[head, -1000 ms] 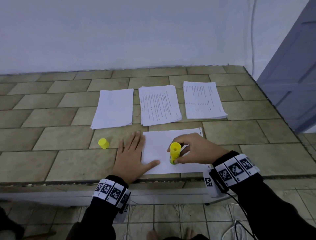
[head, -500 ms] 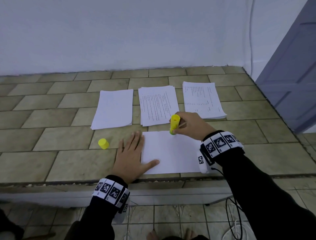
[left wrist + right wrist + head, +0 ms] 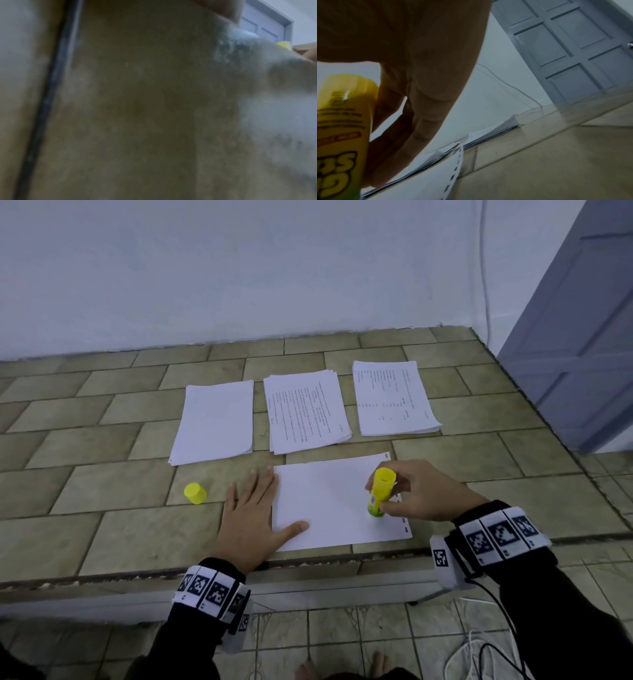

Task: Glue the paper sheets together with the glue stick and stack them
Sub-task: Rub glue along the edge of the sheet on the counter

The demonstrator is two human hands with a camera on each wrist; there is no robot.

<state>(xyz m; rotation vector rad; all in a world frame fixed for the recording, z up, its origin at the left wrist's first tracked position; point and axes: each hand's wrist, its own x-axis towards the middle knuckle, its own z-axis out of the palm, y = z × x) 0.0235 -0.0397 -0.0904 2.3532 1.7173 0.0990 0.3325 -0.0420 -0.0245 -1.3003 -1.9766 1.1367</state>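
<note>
Hiding the glue stick's [image 3: 379, 493] tip, the right hand [image 3: 416, 491] grips it; left hand [image 3: 251, 517] lies flat.

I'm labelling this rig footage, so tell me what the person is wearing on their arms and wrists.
Both arms wear black long sleeves. Around the left hand's wrist and the right hand's wrist runs a white band of square black-and-white coded markers. A white tagged block hangs under each wrist; a thin black cable trails from the right one.
</note>
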